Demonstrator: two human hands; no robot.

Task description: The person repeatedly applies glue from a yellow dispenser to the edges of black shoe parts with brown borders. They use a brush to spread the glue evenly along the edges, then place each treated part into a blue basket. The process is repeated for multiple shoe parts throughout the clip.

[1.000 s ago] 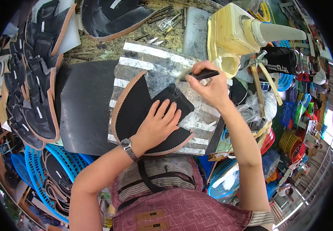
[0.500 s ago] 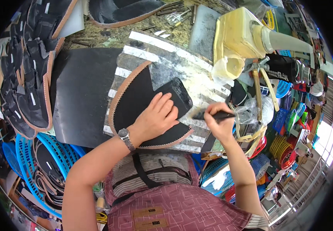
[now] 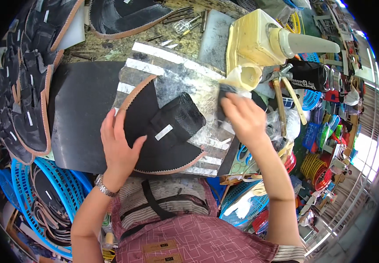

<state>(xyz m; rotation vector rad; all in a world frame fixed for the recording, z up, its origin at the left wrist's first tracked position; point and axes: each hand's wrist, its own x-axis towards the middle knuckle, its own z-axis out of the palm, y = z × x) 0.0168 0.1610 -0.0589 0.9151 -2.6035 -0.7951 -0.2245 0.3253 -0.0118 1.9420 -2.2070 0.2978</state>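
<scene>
A black, fan-shaped piece (image 3: 139,118) with a tan zigzag-cut border lies on a striped, smeared board (image 3: 185,72). Its tab (image 3: 189,111) looks wet and shiny at the end, and a small white label (image 3: 163,132) sits beside it. My left hand (image 3: 119,142) rests at the piece's left border, fingers and thumb apart. To the right of the tab, my right hand (image 3: 244,116) is closed round a dark brush (image 3: 226,98), partly hidden by the fingers and blurred. Just beyond the brush is the open mouth of a cream-coloured glue container (image 3: 248,76).
Similar black pieces (image 3: 29,101) are piled at the left, beside a dark sheet (image 3: 82,114). Hammers (image 3: 281,98) lie right of the glue container. Scissors (image 3: 243,154) show near the front edge. Blue baskets (image 3: 45,206) stand below the table.
My left hand has moved from the middle of the black piece to its left border, uncovering the label. My right hand has carried the brush up and away from the piece, toward the glue container.
</scene>
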